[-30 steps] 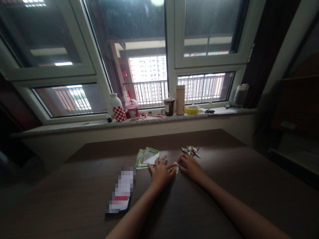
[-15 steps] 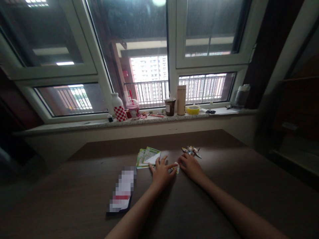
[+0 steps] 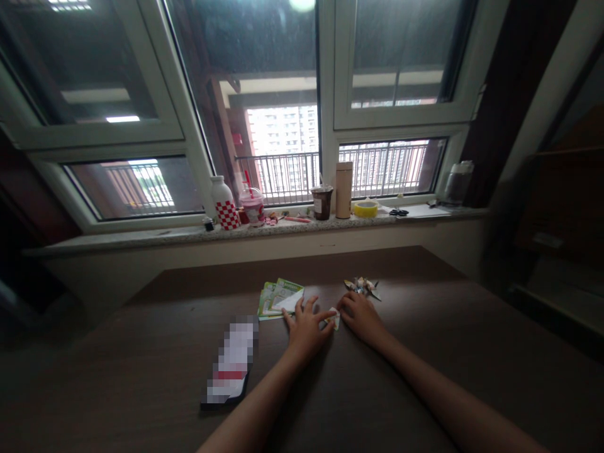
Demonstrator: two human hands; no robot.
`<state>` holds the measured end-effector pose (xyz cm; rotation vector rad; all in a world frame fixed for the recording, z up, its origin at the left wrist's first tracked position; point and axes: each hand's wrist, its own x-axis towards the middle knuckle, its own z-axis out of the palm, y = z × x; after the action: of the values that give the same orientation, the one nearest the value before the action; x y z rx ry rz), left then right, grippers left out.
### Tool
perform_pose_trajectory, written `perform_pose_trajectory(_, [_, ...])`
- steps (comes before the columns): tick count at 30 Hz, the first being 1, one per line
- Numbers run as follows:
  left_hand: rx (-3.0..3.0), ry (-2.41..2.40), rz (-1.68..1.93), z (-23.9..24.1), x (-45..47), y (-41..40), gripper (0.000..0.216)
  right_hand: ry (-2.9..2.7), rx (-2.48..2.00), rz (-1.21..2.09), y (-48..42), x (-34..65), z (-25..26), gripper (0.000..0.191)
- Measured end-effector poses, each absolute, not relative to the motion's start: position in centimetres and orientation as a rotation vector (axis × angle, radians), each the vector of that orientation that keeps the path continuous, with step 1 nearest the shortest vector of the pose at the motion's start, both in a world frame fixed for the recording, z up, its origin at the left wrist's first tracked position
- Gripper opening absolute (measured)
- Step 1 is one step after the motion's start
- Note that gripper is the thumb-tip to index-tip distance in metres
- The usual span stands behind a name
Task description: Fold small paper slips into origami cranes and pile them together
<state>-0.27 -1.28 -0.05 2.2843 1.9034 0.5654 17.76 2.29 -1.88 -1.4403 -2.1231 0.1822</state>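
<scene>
A small folded piece of white, patterned paper (image 3: 335,319) lies on the table between my hands. My left hand (image 3: 306,326) has its thumb and index finger on the paper's left side, pinching it, while the other fingers spread out toward the green-and-white printed sheets (image 3: 283,294). My right hand (image 3: 361,318) is closed, its fingers curled in at the paper's right edge; the fingertips are partly hidden. Just beyond my right hand sits a small cluster of folded, multicoloured paper bits (image 3: 362,285).
A phone (image 3: 233,362) with a blurred-out screen lies left of my left forearm on the brown table (image 3: 448,352). Along the windowsill stand a checkered bottle (image 3: 225,204), a pink drink cup (image 3: 253,206), a dark drink cup (image 3: 322,202), a tan flask (image 3: 344,190), yellow tape (image 3: 365,209) and scissors (image 3: 399,212).
</scene>
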Motion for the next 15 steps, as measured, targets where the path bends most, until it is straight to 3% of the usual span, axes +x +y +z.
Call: perform_pose_trajectory(15, [2.258,1.948,0.602,-0.42,-0.36,-1.09,0.037,-2.094,-1.256,0.227,2.32,18.19,-2.69,0.012])
